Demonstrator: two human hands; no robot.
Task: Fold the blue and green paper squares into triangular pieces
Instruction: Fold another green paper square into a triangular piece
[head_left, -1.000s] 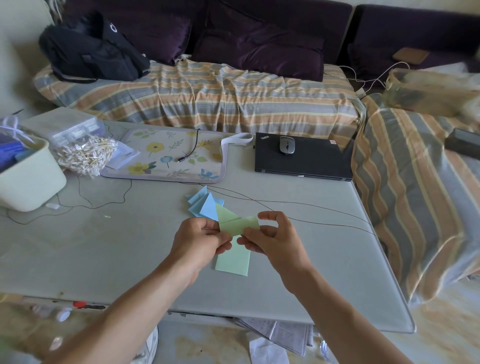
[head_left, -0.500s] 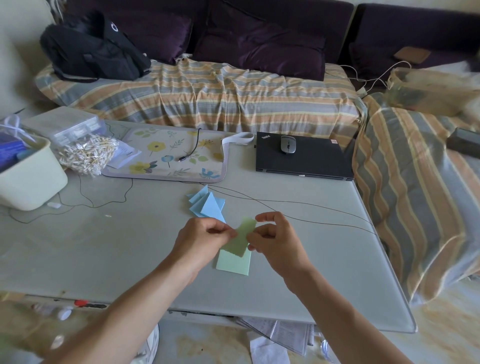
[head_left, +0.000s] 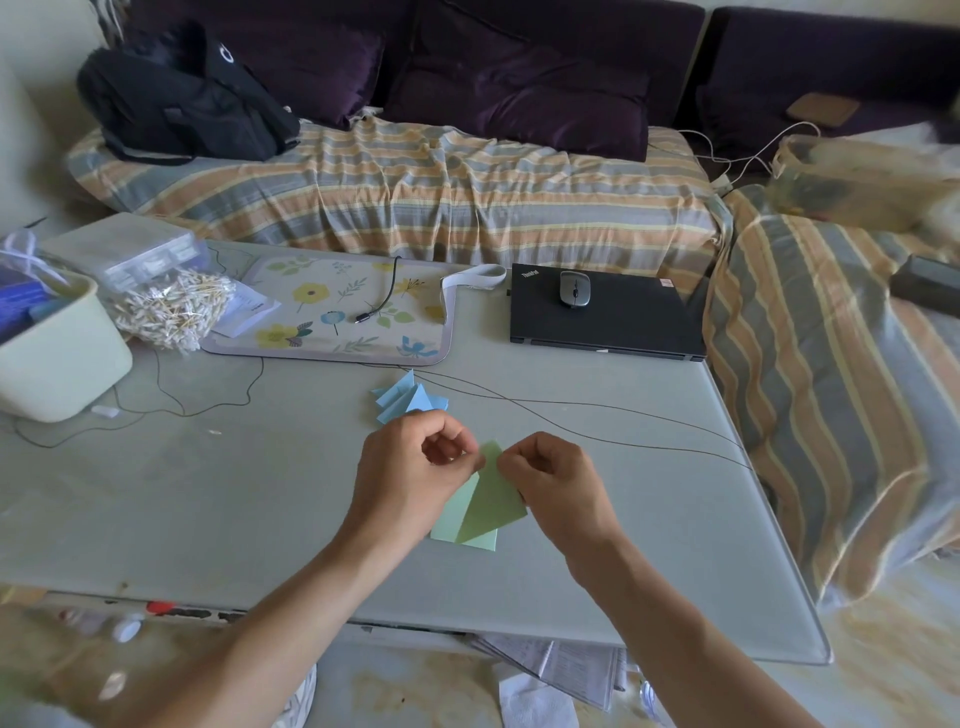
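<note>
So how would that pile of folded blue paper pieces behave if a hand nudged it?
The blue paper pieces look thin and light, so they would probably slide and scatter. They sit loosely, flaps sticking up, so they would likely shift apart on the smooth table.

Left grip (head_left: 415, 470) and right grip (head_left: 553, 480) both curled, pinching, knuckles up.

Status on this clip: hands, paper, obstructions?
Left hand and right hand both pinching green paper, mid-fold. Blue pieces piled behind. Nothing obstructing.
</note>
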